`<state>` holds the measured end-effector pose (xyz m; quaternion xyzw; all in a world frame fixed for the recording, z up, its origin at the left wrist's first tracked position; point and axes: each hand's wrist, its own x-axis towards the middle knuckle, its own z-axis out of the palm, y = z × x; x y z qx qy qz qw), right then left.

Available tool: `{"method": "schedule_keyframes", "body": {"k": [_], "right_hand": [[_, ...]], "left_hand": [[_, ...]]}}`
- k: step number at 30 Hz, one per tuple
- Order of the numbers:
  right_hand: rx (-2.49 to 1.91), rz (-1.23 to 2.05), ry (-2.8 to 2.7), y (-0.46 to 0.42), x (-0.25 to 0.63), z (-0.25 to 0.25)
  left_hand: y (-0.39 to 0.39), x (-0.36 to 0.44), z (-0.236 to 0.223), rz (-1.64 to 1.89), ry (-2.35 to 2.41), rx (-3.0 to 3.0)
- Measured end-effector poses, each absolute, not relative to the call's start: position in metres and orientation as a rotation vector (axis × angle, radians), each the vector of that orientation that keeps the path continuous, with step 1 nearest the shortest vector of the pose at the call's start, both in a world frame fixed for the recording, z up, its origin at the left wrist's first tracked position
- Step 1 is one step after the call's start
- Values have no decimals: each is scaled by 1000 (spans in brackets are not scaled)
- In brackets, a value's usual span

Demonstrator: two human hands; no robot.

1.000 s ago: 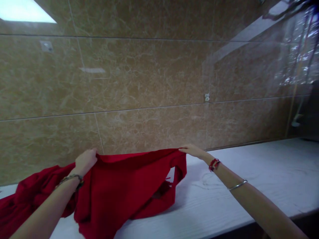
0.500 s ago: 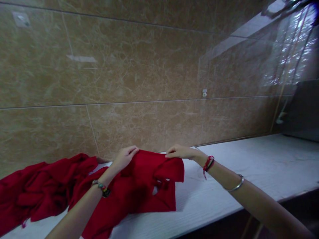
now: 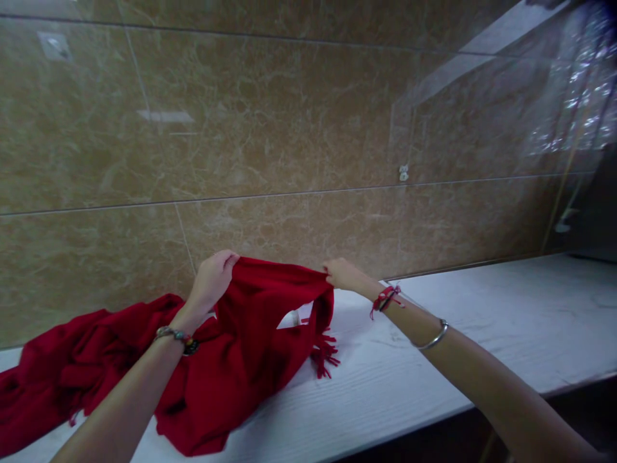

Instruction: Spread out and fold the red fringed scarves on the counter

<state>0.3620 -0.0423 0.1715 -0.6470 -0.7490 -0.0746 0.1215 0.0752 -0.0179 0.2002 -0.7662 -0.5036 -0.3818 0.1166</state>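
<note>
Our left hand (image 3: 213, 281) and right hand (image 3: 341, 275) each grasped the upper edge of the red cloth (image 3: 250, 321), which sagged between them onto the table (image 3: 385, 373).

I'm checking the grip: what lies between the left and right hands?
Head view: a stretch of red cloth runs from the left hand to the right hand.

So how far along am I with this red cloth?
Already done: the red cloth is gripped, its upper edge raised between your left hand and right hand. In hand: that raised stretch, sagging below in loose folds. What looks left: it isn't smooth or neatly folded, and the bunched red fabric beside it lies rumpled on the white counter. I can't tell whether they're one piece.
</note>
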Motion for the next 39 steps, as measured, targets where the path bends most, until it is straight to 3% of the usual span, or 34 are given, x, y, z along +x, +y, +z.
{"method": "schedule_keyframes", "body": {"k": [3, 5, 9, 14, 18, 21, 26, 29, 35, 39], "right_hand": [[-2044, -525, -1699, -42, 410, 201], [-2045, -562, -1489, -45, 437, 208], [-1638, -162, -1839, -41, 430, 181], [-987, 481, -2043, -24, 329, 130], [-800, 710, -2188, -11, 279, 117], [-951, 584, -2277, -3, 277, 114], [-1427, 68, -2474, -1, 308, 113], [-1618, -2, -2473, -8, 336, 114], [-1978, -163, -2286, -19, 390, 133], [-2199, -380, -2015, -28, 433, 182]], "left_hand": [[-14, 51, 222, -1298, -1587, -1968], [-10, 38, 232, -1355, -1593, -1939], [-5, 49, 225, -1152, -1456, -2405], [-24, 105, 199, -831, -1233, -2827], [-42, 118, 196, -837, -1161, -2847], [-45, 105, 201, -967, -1196, -2754], [-35, 68, 212, -1364, -1350, -2473], [-26, 47, 216, -1593, -1465, -2247], [-10, 18, 214, -1612, -1624, -2053], [-5, 11, 225, -1701, -1648, -1877]]}}
